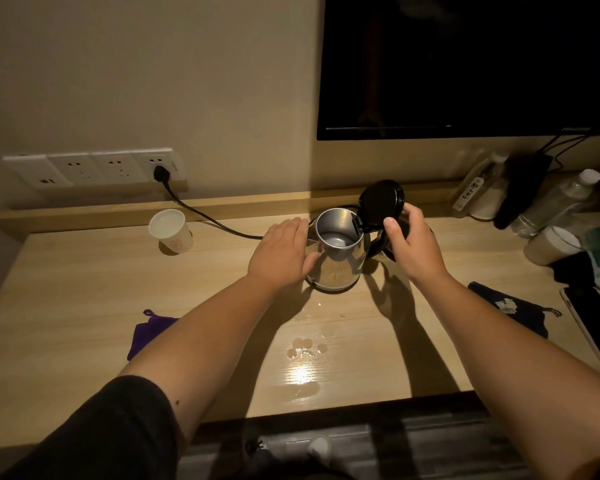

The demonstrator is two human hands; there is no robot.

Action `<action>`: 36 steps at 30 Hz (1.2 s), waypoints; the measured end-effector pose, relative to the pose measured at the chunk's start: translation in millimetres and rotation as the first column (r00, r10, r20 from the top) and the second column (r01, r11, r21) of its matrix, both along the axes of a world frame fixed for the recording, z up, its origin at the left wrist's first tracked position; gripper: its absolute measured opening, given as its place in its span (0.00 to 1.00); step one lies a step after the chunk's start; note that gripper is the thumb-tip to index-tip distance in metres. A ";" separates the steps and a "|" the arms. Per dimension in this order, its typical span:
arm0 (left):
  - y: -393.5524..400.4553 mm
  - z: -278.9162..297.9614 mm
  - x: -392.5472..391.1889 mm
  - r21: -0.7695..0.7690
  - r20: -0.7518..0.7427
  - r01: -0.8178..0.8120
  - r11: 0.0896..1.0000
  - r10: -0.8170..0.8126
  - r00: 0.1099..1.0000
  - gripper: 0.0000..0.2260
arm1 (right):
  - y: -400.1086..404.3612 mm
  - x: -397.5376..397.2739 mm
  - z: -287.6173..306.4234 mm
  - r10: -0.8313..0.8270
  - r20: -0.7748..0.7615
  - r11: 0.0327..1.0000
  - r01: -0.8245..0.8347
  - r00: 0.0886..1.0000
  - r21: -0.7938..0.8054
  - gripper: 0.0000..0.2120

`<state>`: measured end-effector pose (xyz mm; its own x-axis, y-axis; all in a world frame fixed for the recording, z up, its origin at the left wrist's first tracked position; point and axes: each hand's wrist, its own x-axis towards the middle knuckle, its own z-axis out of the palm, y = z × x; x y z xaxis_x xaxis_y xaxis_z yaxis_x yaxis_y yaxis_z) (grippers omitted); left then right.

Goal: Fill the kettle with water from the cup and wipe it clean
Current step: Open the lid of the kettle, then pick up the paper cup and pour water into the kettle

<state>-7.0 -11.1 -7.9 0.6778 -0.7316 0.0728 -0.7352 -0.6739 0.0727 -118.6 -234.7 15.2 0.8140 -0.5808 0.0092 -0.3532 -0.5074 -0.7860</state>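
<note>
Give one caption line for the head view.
Left hand steadies open kettle; right hand at its handle.

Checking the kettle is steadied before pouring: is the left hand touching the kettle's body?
Touching. The head view shows the left hand pressed flat against the steel side of the kettle, no gap visible.
</note>
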 end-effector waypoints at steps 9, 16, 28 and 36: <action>16.1 7.0 -3.6 0.063 -0.004 -0.030 0.998 0.030 1.000 0.30 | 14.4 -30.2 -9.6 -0.011 -0.084 0.933 -0.021 0.996 -0.359 0.23; 38.6 7.2 -13.8 0.120 0.062 -0.096 0.988 0.089 0.994 0.31 | 51.2 -35.1 -13.6 0.246 -0.236 0.743 -0.339 0.940 -0.577 0.19; 138.5 6.5 -23.0 0.100 0.117 -0.334 0.937 0.323 0.939 0.33 | 155.6 26.7 -19.9 0.491 -0.365 0.477 -0.595 0.791 -0.647 0.31; 208.6 -1.9 -5.5 0.061 0.067 -0.434 0.899 0.431 0.900 0.33 | 220.7 73.8 -27.8 0.515 -0.387 0.472 -0.630 0.765 -0.617 0.31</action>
<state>-12.5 197.5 -9.8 0.9254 -0.3717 0.0738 -0.3714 -0.9283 -0.0179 -44.8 -14.0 -12.5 0.9872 0.1513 0.0497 0.1553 -0.9839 -0.0885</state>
